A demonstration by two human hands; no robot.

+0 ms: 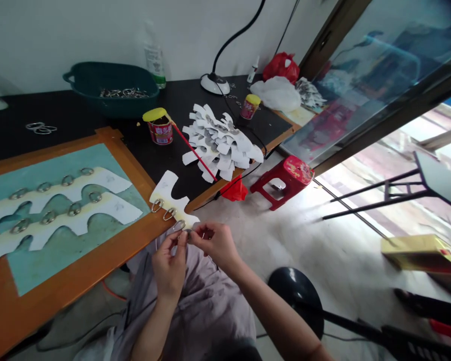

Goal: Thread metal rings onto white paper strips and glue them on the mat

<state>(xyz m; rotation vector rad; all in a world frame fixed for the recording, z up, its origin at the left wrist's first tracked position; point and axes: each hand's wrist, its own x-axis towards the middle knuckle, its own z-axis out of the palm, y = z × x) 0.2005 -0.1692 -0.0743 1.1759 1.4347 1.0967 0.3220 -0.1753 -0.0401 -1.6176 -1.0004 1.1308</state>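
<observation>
A white scalloped strip lies over the table's front edge, with several oval metal rings along its yellowed side. At its near end, my left hand pinches the strip beside a ring. My right hand meets it there, thumb and fingers closed on the same end; the exact grip is partly hidden. Two longer strips of the same scalloped shape, each with rings in a row, lie on the green sheet to the left.
A pile of white strips sits behind, with a red stick across it. Beside it stand an open tin and a green basin of rings. A lamp base is farther back; a red stool stands right.
</observation>
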